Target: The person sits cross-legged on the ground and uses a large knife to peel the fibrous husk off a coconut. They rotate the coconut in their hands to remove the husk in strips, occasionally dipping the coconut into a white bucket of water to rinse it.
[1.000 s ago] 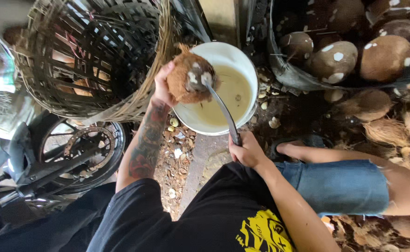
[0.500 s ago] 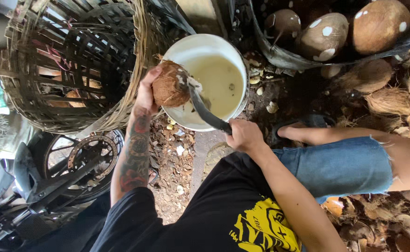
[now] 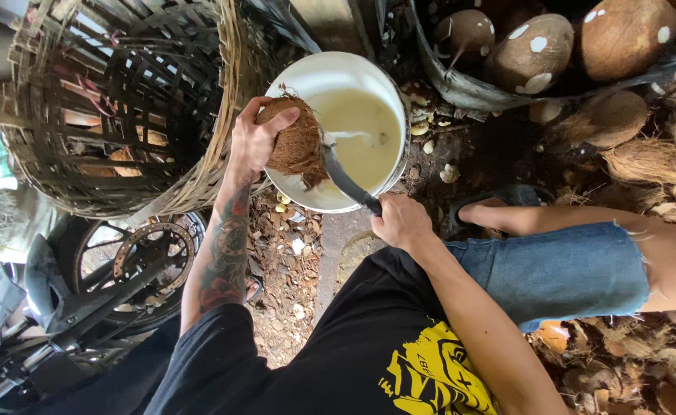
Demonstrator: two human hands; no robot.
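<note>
Coconut (image 3: pixel 295 142), hard, fibrous and probably weighty, sits over the white bucket (image 3: pixel 315 77), left hand (image 3: pixel 255 138) cupping its husk, right hand (image 3: pixel 399 221) closed on the blade's handle (image 3: pixel 361 196).

No packages, labels, signs or screens appear anywhere in this overhead view of the work spot. The only printed matter is a yellow graphic (image 3: pixel 438 369) on the front of the person's black shirt, at the lower edge of the frame, its design partly cut off and too creased to make out.
</note>
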